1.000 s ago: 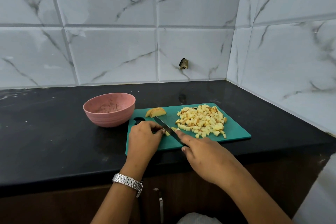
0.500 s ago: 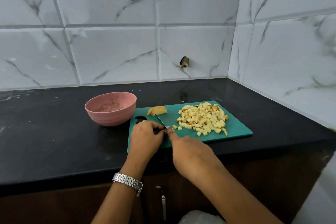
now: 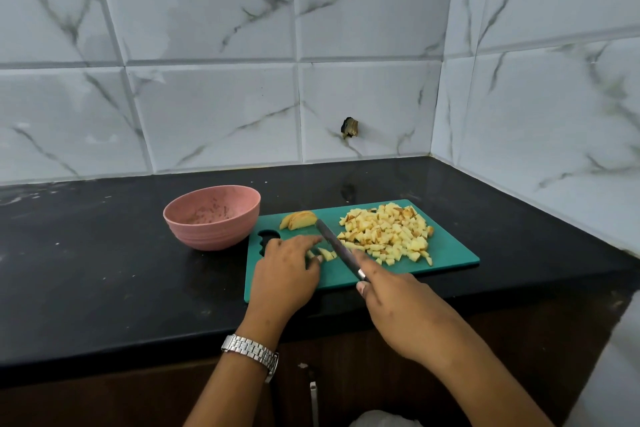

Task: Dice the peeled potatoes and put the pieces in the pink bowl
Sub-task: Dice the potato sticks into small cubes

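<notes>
Light is even, diffuse and moderately bright; source unseen. The black countertop (image 3: 104, 270) shows soft sheen. The left hand (image 3: 284, 274) throws a faint shadow on the cutting board (image 3: 450, 253). Joints of the wall tiles (image 3: 214, 114) bow at the edges. The knife (image 3: 337, 248) looks slightly soft, possibly motion blur.

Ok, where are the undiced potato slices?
Head view: the uncut slices lie at the cutting board's far left corner, right of the pink bowl.

My left hand (image 3: 287, 270) lies palm down, forearm reaching in from below, index finger stretched forward and the other fingertips bent downward. My right hand (image 3: 398, 302) comes in from the lower right and grips a knife (image 3: 337, 246) by the handle, one finger laid forward along it.
</notes>
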